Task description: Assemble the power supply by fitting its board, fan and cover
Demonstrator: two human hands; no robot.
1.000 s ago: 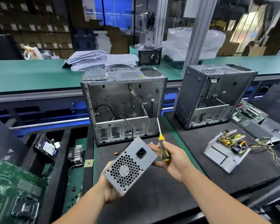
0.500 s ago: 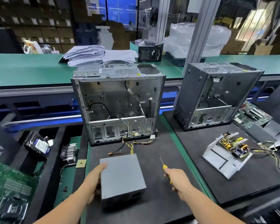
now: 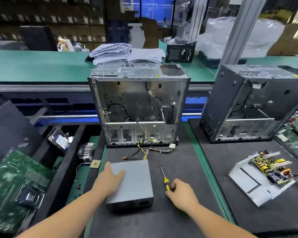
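The grey closed power supply (image 3: 136, 182) lies flat on the black mat in front of me, its yellow cables trailing toward the open computer case (image 3: 138, 107) behind it. My left hand (image 3: 110, 179) rests flat on the supply's top left part, fingers straight. To the right, a screwdriver (image 3: 164, 177) with a yellow and black handle lies on the mat, tip pointing away. My right hand (image 3: 181, 193) has its fingers curled round the handle's end.
A second open case (image 3: 251, 103) stands at the right, with an opened power supply shell and board (image 3: 265, 172) before it. At the left lie a green motherboard (image 3: 15, 182), a heatsink fan (image 3: 86, 152), a small chip (image 3: 95, 164) and a drive (image 3: 58, 140).
The power supply went from being held up in my left hand to lying flat on the mat. My right hand lowered the screwdriver onto the mat beside it.
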